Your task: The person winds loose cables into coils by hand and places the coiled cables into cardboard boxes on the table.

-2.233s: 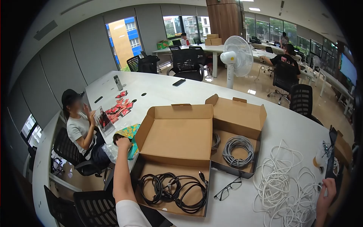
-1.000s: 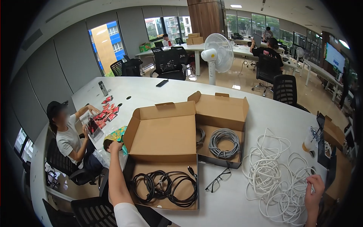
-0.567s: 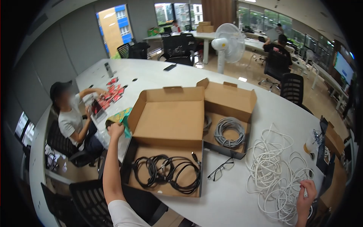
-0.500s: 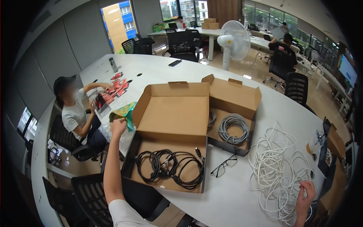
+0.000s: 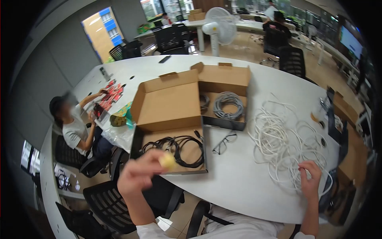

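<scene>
My left hand, blurred by motion, pinches a small rounded yellow piece in front of the near open cardboard box. Black cables lie coiled in that box. My right hand is closed at the right side of a tangle of white cable, its fingertips pressed on a strand; the exact grip is partly hidden. Behind the near box, a second open box holds a coil of grey cable. Eyeglasses rest on the table beside the boxes.
On the left a seated person handles red packets. A green and yellow bag lies open near the near box. More cardboard boxes stand at the right edge. A white fan and chairs are beyond the table.
My left hand has come back from the green and yellow bag towards me, and the yellow piece now shows in its fingers. My right hand remains at the white cable. The view has shifted.
</scene>
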`<act>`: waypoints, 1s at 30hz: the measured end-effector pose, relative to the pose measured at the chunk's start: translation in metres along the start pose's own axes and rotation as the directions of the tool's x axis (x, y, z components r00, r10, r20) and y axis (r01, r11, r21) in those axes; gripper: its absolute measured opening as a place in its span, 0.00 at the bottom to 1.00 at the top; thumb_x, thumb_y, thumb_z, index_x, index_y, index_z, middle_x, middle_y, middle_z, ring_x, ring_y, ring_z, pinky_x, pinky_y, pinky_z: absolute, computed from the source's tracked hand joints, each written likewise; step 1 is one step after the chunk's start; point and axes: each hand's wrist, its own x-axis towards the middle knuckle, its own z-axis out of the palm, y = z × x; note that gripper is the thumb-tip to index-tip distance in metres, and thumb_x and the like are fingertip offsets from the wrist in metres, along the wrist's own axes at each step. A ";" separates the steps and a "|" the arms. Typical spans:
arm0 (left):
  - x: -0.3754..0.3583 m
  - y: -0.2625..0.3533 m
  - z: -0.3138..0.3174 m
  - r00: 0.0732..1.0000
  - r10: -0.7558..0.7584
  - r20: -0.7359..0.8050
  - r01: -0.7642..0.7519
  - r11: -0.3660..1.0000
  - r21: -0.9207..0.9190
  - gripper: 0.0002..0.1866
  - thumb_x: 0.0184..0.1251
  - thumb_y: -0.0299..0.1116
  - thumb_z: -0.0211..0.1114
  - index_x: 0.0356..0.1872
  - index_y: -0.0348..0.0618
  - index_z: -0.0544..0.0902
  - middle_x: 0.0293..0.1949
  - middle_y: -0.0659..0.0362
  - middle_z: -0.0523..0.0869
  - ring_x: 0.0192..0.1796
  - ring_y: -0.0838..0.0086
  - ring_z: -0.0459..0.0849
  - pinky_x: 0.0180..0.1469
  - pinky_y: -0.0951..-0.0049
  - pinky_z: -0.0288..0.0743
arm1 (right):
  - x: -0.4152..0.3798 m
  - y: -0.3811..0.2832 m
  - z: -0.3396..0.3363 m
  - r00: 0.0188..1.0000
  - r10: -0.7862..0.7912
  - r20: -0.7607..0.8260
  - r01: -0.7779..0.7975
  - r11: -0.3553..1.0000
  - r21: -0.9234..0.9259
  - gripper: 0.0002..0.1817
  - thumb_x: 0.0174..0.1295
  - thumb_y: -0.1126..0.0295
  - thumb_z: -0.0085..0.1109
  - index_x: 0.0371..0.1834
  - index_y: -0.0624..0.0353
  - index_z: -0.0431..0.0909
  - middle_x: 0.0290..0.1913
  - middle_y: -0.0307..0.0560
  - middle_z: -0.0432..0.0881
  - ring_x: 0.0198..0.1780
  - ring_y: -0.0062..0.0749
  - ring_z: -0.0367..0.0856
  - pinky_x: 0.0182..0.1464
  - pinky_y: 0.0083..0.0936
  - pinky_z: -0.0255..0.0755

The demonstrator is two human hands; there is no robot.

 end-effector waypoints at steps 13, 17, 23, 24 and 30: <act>0.036 0.007 0.196 0.425 0.354 0.833 0.097 0.897 -0.431 0.11 0.64 0.29 0.57 0.38 0.34 0.85 0.56 0.35 0.76 0.55 0.51 0.73 0.55 0.57 0.59 | -0.112 0.017 -0.067 0.971 0.224 -0.081 -0.206 0.960 0.189 0.07 0.55 0.84 0.54 0.33 0.67 0.81 0.30 0.47 0.81 0.33 0.30 0.80 0.39 0.23 0.73; 0.050 -0.020 0.225 0.506 0.236 0.829 0.150 0.923 -0.354 0.12 0.68 0.27 0.49 0.40 0.35 0.81 0.53 0.36 0.79 0.58 0.49 0.74 0.60 0.57 0.61 | -0.139 0.032 -0.060 0.936 0.307 -0.172 -0.226 0.899 0.375 0.05 0.58 0.81 0.55 0.35 0.67 0.80 0.31 0.46 0.81 0.35 0.28 0.79 0.42 0.22 0.72; -0.010 -0.142 0.350 0.863 -0.029 0.505 -0.164 0.928 0.333 0.29 0.64 0.38 0.55 0.65 0.35 0.66 0.67 0.40 0.67 0.67 0.48 0.65 0.69 0.55 0.55 | -0.130 -0.006 -0.016 0.957 0.291 -0.016 -0.049 0.216 0.975 0.41 0.66 0.36 0.42 0.72 0.57 0.53 0.66 0.54 0.66 0.62 0.42 0.71 0.63 0.39 0.64; -0.028 -0.162 0.372 0.867 0.016 0.498 -0.242 0.888 0.392 0.33 0.66 0.42 0.56 0.68 0.35 0.62 0.68 0.40 0.66 0.68 0.48 0.64 0.69 0.56 0.55 | -0.128 -0.002 -0.024 0.941 0.334 -0.060 -0.014 0.215 0.976 0.41 0.66 0.36 0.42 0.72 0.56 0.53 0.66 0.54 0.66 0.62 0.43 0.71 0.63 0.40 0.64; -0.066 -0.189 0.381 0.797 0.050 0.602 -0.196 0.964 0.179 0.40 0.71 0.53 0.51 0.72 0.33 0.51 0.71 0.40 0.60 0.70 0.50 0.62 0.69 0.57 0.54 | -0.126 0.021 -0.061 0.842 0.308 -0.442 0.190 0.598 0.779 0.43 0.65 0.33 0.39 0.70 0.58 0.54 0.65 0.57 0.67 0.52 0.45 0.79 0.55 0.38 0.71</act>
